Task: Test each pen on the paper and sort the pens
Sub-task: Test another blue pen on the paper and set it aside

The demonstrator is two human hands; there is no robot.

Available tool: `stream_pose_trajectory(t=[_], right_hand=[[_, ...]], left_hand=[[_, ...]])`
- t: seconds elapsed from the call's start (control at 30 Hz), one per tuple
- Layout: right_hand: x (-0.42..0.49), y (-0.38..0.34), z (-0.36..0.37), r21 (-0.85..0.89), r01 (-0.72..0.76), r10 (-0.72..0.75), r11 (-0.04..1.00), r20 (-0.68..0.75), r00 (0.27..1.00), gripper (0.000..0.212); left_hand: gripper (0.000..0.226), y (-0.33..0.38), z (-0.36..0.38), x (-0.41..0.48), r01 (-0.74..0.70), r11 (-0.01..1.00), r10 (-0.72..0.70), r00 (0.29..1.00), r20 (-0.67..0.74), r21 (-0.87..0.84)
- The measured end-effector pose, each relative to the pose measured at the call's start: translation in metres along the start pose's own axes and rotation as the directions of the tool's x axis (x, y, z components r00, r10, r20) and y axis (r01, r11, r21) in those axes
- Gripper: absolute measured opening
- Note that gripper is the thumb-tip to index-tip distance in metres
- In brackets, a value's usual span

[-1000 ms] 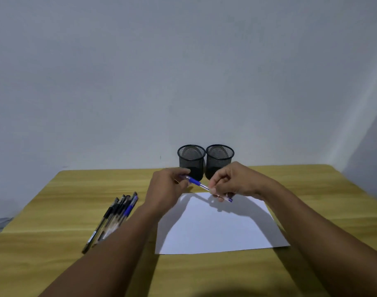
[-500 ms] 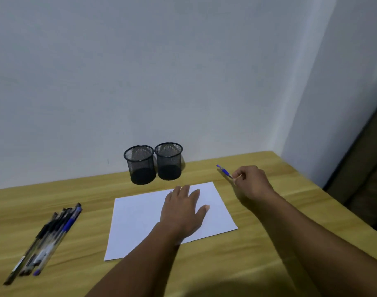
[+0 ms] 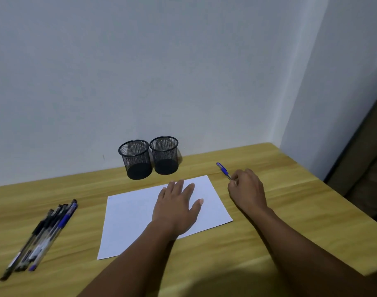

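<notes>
Now my left hand (image 3: 177,207) has dropped flat, fingers spread, onto the white paper sheet (image 3: 129,219); my right hand (image 3: 246,189), clamped on the blue-capped pen (image 3: 223,170), has swung off the sheet, so testing waits.

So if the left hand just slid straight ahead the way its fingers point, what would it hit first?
Probably the right-hand mesh cup: the left hand lies flat on the paper, fingers aimed up past the sheet's far edge. Depth is uncertain.
</notes>
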State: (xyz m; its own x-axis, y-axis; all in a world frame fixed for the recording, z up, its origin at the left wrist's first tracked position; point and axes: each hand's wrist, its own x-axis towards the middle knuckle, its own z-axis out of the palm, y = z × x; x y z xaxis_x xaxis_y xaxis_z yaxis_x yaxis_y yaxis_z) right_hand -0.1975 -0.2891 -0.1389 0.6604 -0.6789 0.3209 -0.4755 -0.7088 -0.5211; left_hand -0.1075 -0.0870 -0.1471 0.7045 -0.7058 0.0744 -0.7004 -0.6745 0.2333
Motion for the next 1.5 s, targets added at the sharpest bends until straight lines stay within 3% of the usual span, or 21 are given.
stream_pose_trajectory(t=[0.2, 0.37, 0.5, 0.67, 0.77, 1.1, 1.23, 1.37, 1.5], right_hand=[[0.007, -0.01, -0.012, 0.128, -0.057, 0.064, 0.99, -0.051, 0.997, 0.022], [0.022, -0.092, -0.015, 0.247, 0.071, -0.069, 0.966, -0.015, 0.997, 0.012], [-0.001, -0.179, 0.007, 0.34, 0.175, -0.233, 0.924, 0.14, 0.962, 0.014], [-0.056, -0.262, 0.065, 0.401, 0.232, -0.399, 0.886, 0.405, 0.823, 0.015], [-0.09, -0.295, 0.095, 0.413, 0.235, -0.429, 0.88, 0.48, 0.765, 0.004], [-0.124, -0.319, 0.134, 0.464, 0.047, -0.277, 0.885, 0.443, 0.852, 0.013], [-0.11, -0.309, 0.128, 0.447, 0.094, -0.287, 0.89, 0.387, 0.876, 0.011], [-0.104, -0.305, 0.131, 0.416, 0.112, -0.32, 0.902, 0.474, 0.821, 0.01], [-0.111, -0.311, 0.137, 0.338, 0.208, -0.353, 0.918, 0.454, 0.818, 0.017]], left_hand=[[0.067, -0.009, -0.013, 0.001, -0.026, 0.99, 0.01, 0.993, -0.118, -0.136], [0.064, -0.048, -0.049, -0.011, 0.031, 0.988, -0.065, 0.971, -0.229, -0.148], [0.059, -0.103, -0.077, -0.047, 0.169, 0.978, -0.198, 0.934, -0.298, -0.12], [0.05, -0.176, -0.097, -0.103, 0.358, 0.922, -0.387, 0.86, -0.332, -0.145], [0.046, -0.207, -0.101, -0.13, 0.44, 0.888, -0.458, 0.833, -0.31, -0.13], [0.038, -0.234, -0.094, -0.152, 0.452, 0.88, -0.475, 0.833, -0.285, -0.146], [0.035, -0.232, -0.089, -0.145, 0.421, 0.891, -0.453, 0.833, -0.317, -0.169], [0.033, -0.229, -0.086, -0.139, 0.401, 0.899, -0.438, 0.836, -0.331, -0.176], [0.033, -0.232, -0.086, -0.141, 0.405, 0.894, -0.447, 0.834, -0.324, -0.192]])
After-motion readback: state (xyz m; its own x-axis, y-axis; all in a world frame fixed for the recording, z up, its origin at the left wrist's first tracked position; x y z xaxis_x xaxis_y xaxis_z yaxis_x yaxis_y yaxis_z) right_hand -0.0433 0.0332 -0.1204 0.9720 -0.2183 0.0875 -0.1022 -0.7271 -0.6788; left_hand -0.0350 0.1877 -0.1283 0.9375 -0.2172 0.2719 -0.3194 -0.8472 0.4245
